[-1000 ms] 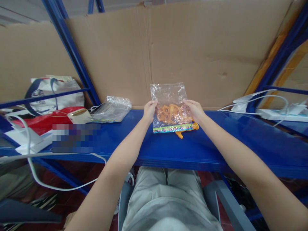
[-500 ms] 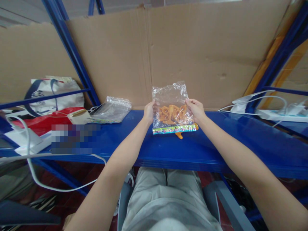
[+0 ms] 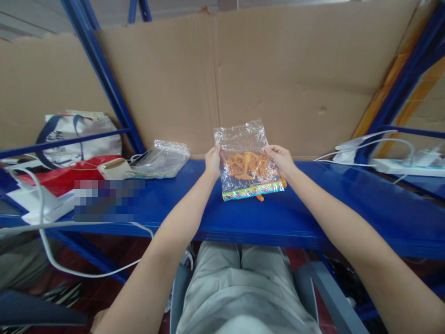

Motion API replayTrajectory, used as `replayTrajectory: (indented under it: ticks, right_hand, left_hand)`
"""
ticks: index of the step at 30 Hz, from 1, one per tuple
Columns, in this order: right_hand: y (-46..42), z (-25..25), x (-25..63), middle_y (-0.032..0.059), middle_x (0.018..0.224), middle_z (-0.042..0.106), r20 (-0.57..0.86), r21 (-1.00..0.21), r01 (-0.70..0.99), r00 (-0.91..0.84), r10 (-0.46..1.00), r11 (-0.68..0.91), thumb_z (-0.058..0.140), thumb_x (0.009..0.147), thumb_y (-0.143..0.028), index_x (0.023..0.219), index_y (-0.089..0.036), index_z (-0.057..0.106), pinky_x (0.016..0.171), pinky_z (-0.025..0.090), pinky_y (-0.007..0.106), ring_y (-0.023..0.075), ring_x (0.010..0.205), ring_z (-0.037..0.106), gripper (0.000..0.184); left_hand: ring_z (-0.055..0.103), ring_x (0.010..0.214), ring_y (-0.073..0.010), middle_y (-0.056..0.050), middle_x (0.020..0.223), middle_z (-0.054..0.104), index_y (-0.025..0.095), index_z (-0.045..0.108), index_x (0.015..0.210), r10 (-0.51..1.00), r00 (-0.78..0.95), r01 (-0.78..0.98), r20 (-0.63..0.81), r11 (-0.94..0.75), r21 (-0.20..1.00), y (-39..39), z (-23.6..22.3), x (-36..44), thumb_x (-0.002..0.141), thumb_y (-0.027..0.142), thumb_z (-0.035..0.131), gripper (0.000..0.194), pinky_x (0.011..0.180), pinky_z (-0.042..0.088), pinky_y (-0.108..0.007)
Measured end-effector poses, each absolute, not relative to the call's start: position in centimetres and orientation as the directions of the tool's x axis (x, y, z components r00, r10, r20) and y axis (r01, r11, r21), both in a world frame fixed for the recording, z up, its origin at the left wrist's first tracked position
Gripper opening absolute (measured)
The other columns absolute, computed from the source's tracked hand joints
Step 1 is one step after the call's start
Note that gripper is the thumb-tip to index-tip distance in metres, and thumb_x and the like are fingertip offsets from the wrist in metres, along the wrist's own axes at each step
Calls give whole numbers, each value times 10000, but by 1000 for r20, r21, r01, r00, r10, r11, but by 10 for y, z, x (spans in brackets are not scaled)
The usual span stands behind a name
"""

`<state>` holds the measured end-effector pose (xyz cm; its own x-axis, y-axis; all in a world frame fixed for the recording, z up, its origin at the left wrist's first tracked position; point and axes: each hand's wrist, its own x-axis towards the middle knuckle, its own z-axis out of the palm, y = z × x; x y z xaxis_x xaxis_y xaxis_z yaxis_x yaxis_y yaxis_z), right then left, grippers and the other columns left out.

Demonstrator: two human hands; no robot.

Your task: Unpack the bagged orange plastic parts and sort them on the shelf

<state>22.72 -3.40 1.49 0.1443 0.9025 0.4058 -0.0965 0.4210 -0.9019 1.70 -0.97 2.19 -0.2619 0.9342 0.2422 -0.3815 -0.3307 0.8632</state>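
Although dark lettering shows on the white tote bag point(image 3: 99, 146) at far left, it is too small to read. Next to it lies a red bag point(image 3: 66, 177), then a stack of clear packets point(image 3: 165, 162). The left hand point(image 3: 212, 160) has thumb and fingers clamped on the left edge of a clear plastic bag point(image 3: 239, 135), centred before the person; its multicoloured printed strip point(image 3: 236, 192) is not legible. Inside are orange plastic pieces point(image 3: 247, 164); another orange piece point(image 3: 260, 198) protrudes below the strip. The right hand point(image 3: 281, 158) pinches the bag's right edge, fingers closed on the film. Surface: glossy blue shelf point(image 3: 243, 220), carrying a white power strip point(image 3: 396, 166) at far right. Room: dark red floor point(image 3: 99, 248) at lower left, brown cardboard point(image 3: 278, 69) behind the shelf, blue metal uprights point(image 3: 104, 69) either side.
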Motion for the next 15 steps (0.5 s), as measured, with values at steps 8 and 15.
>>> replayTrajectory:
  ticks: [8,15]
  right_hand:
    - [-25,9,233,-59,571,513,412,-908,-32,120,903,418,830,680,-437,738,-211,640,467,301,228,76,473,353,301]
    - [-9,12,253,-86,540,481,489,-820,-56,449,748,570,757,761,-455,813,-232,632,464,355,225,85,455,380,261]
  left_hand:
    - [364,330,-67,96,418,352,194,542,703,927,-291,-377,236,-338,863,-6,22,12,974,345,563,310,367,241,-175]
    - [474,379,-87,26,481,531,157,622,682,971,121,-195,205,-179,964,-9,18,18,838,470,746,372,395,344,-189]
